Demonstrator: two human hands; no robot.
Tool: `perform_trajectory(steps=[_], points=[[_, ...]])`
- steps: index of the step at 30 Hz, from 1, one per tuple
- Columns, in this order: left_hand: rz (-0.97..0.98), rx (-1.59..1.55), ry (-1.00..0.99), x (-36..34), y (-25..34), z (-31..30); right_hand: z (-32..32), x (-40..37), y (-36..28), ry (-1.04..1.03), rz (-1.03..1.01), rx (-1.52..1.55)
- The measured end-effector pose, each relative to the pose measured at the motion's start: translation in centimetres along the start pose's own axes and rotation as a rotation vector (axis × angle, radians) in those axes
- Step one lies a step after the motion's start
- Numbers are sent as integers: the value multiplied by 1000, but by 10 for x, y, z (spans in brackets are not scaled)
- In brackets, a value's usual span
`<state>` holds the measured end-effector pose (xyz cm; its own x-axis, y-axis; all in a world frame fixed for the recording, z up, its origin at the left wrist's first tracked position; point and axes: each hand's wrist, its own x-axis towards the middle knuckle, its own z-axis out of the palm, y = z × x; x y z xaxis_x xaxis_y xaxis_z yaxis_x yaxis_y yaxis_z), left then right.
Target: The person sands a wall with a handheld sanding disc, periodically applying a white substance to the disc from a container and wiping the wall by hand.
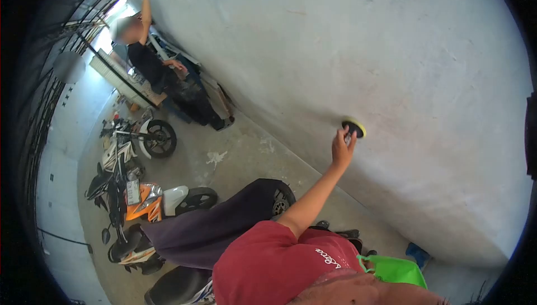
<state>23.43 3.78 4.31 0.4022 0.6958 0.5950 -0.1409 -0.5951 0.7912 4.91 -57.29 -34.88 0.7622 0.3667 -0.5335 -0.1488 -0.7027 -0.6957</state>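
Note:
My left hand (343,147) reaches up to the pale grey wall (414,64), the arm stretched out from the red sleeve. Its fingers are closed around the back of a round sanding pad (354,128), black with a yellow rim. The yellow face of the pad is turned to the wall and appears to lie against it. Faint scuffs and patchy marks show on the wall around the pad. My right hand is out of the picture. A green cloth-like piece with a loop (398,271) hangs close under the camera.
Another person (162,73) stands farther along the wall with one arm raised against it. Several motorbikes stand to the left, including an orange-and-white one (146,201). A dark cloth (218,229) covers a nearer one. A blue object (417,253) lies by the wall base.

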Motion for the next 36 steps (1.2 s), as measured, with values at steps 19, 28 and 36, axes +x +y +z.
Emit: perform_trajectory(steps=[19,28,36], points=[[361,-306,69,105,174,-33,17,-52,-195,21,430,241],[370,-227,17,126,191,-5,32,-27,-155,-62,495,403],[28,-57,-280,46,109,-9,50,-11,-76,-165,437,573]])
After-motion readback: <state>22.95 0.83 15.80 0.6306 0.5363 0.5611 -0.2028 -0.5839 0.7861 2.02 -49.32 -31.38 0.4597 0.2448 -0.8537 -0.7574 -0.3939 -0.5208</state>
